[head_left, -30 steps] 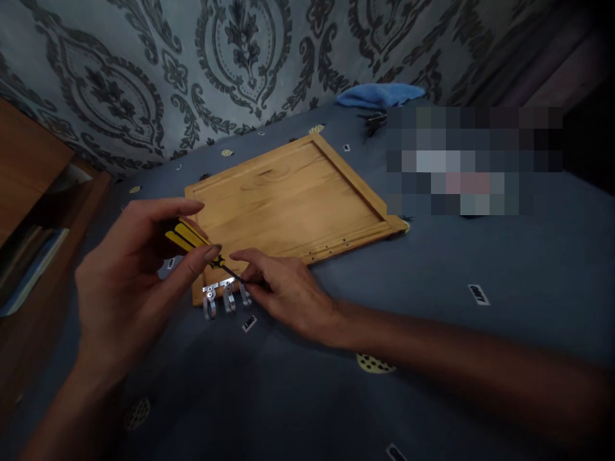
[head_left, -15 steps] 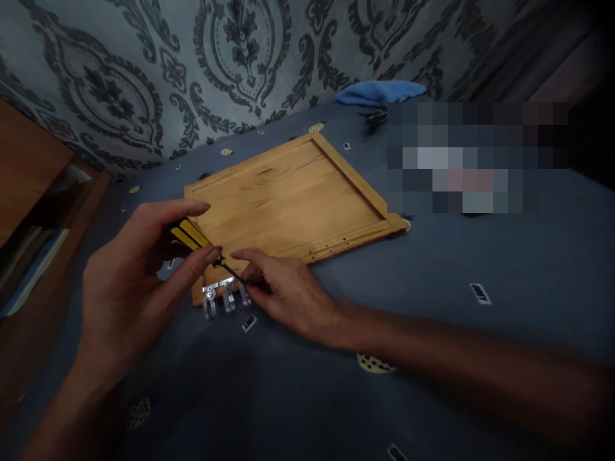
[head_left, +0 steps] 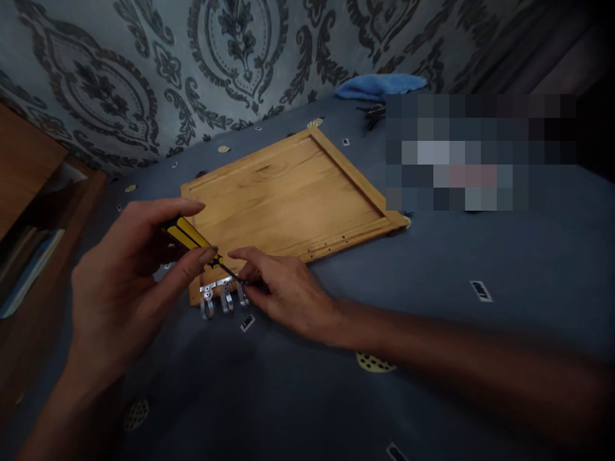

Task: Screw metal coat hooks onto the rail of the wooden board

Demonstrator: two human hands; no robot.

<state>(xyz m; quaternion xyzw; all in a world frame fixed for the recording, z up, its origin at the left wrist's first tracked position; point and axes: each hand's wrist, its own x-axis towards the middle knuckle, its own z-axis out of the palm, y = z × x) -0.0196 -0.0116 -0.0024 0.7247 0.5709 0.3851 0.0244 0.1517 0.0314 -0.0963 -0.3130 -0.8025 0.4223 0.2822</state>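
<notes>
My left hand is closed round the yellow and black handle of a screwdriver, whose dark shaft slants down to the right. Its tip meets a row of small metal hooks fixed along the near edge of a wooden board. My right hand rests beside the rightmost hook, fingers pinched together at the screwdriver tip; what they pinch is too small to make out. The board lies flat on a blue-grey patterned bedcover.
A patterned wall rises behind the bed. A wooden shelf with books stands at the left. A blue cloth and a dark small object lie at the far edge. A pixelated patch covers the upper right.
The view shifted slightly; both hands stay at the hooks with the screwdriver, barely moved.
</notes>
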